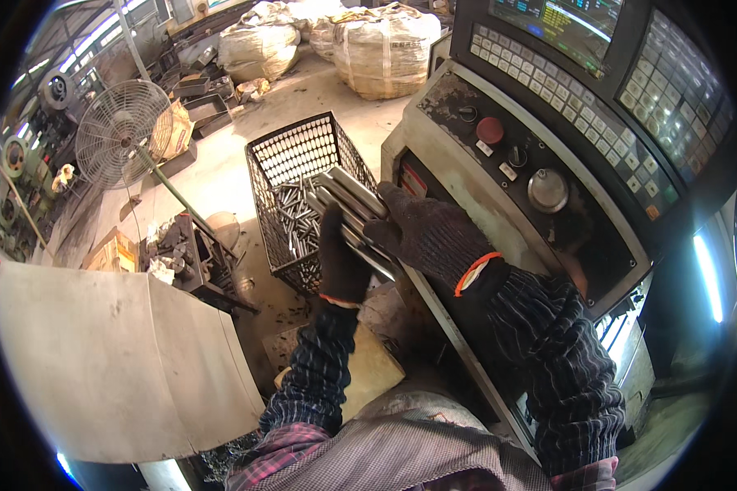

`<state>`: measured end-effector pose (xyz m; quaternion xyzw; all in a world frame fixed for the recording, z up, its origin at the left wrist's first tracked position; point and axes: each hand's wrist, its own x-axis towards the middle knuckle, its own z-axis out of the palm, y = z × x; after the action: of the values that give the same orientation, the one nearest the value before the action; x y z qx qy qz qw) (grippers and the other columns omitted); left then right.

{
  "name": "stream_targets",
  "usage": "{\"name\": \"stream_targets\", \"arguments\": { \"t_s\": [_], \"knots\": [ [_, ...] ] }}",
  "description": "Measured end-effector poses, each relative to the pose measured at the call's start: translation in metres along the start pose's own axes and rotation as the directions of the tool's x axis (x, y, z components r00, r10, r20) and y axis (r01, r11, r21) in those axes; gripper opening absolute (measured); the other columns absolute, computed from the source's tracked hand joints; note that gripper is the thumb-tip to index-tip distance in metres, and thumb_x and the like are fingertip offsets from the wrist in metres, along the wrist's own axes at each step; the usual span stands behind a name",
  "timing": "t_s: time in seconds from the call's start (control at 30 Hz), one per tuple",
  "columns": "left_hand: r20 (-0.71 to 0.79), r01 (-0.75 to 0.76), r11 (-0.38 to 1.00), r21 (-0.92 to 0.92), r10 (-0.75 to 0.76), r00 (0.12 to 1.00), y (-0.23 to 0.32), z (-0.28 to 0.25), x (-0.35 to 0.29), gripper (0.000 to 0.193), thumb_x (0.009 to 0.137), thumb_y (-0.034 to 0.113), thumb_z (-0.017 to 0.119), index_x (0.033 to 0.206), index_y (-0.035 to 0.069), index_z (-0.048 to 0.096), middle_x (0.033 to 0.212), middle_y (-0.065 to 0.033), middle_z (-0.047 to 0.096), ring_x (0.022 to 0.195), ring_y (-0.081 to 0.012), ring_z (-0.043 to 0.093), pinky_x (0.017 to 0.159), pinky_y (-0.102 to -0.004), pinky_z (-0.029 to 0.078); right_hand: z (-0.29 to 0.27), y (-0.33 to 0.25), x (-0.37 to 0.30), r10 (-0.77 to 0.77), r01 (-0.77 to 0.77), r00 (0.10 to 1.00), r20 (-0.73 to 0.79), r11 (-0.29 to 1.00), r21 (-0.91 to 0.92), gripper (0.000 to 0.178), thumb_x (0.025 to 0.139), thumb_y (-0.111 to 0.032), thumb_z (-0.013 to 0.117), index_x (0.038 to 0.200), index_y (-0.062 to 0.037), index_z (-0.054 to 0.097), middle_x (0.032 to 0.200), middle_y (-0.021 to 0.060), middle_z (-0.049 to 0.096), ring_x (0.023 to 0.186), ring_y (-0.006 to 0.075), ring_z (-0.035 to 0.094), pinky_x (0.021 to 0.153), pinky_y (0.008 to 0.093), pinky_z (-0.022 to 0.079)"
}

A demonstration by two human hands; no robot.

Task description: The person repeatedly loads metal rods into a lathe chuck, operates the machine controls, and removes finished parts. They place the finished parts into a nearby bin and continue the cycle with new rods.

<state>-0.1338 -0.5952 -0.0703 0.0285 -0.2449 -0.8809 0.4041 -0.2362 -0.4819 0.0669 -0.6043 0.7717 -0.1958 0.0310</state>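
A bundle of several shiny metal rods lies between my two gloved hands, tilted with its far ends over a black plastic basket. My left hand, in a dark knit glove, presses against the bundle's left side. From the right, my right hand, in a matching glove with an orange cuff edge, closes over the rods. Many short metal pins fill the lower part of the basket. My fingertips are partly hidden behind the rods.
At the right stands a machine control panel with a red button, knobs, keys and a screen. A wire-cage fan and a metal cart are at left. Big white sacks sit behind. A pale metal panel fills the near left.
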Motion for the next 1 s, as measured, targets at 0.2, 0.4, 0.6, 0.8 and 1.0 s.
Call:
{"name": "stream_targets", "arguments": {
  "t_s": [0.2,0.4,0.6,0.8,1.0],
  "knots": [
    [-0.361,0.083,0.985,-0.151,-0.133,0.923,0.009,-0.115,0.127,0.061,0.098,0.055,0.061,0.131,0.005,0.052,0.116,-0.0179,0.059,0.100,-0.0366,0.063,0.083,-0.0516,0.059,-0.007,0.018,-0.029,0.020,-0.022,0.999,-0.040,0.999,-0.037,0.057,0.096,-0.047,0.063,0.138,-0.0094,0.053,0.112,0.0164,0.072,0.097,0.0367,0.072,0.079,0.0488,0.056],
    [-0.491,0.309,0.951,-0.010,-0.274,0.827,-0.057,-0.167,0.153,0.080,0.093,0.059,0.057,0.152,0.020,0.019,0.150,-0.0236,0.025,0.136,-0.0493,0.036,0.104,-0.0648,0.044,-0.040,0.033,-0.114,0.166,-0.172,0.981,-0.097,0.983,-0.059,0.056,0.097,-0.045,0.062,0.140,-0.0096,0.054,0.103,0.0174,0.072,0.079,0.0350,0.072,0.063,0.0449,0.056],
    [0.460,-0.739,-0.649,0.179,-0.609,0.646,-0.138,-0.195,0.085,0.009,0.081,0.020,0.063,0.076,0.018,0.070,0.078,-0.0067,0.069,0.078,-0.0257,0.070,0.067,-0.0444,0.052,-0.070,0.033,-0.218,0.479,-0.476,0.877,0.028,0.876,-0.073,0.056,0.094,-0.038,0.069,0.141,-0.0118,0.055,0.091,0.0181,0.073,0.073,0.0362,0.071,0.058,0.0449,0.055],
    [0.324,-0.953,-0.178,0.245,-0.911,0.254,-0.207,-0.158,-0.059,0.024,0.081,0.030,0.063,0.069,0.013,0.074,0.071,-0.0132,0.071,0.067,-0.0312,0.069,0.065,-0.0476,0.052,-0.073,-0.023,-0.361,0.802,-0.780,0.575,-0.163,0.597,0.186,0.054,0.098,-0.042,0.067,0.145,-0.0176,0.055,0.096,0.0085,0.077,0.077,0.0318,0.074,0.065,0.0410,0.059],
    [0.339,0.053,0.335,0.941,-0.920,-0.195,-0.242,-0.013,-0.239,0.021,0.093,0.034,0.062,0.091,0.013,0.065,0.092,-0.0088,0.065,0.084,-0.0263,0.063,0.078,-0.0427,0.053,-0.031,-0.182,-0.496,0.958,-0.822,0.057,-0.280,0.204,0.532,0.057,0.102,-0.053,0.052,0.146,-0.0176,0.052,0.106,0.0225,0.072,0.105,0.0419,0.069,0.093,0.0508,0.053]
  ]
}}
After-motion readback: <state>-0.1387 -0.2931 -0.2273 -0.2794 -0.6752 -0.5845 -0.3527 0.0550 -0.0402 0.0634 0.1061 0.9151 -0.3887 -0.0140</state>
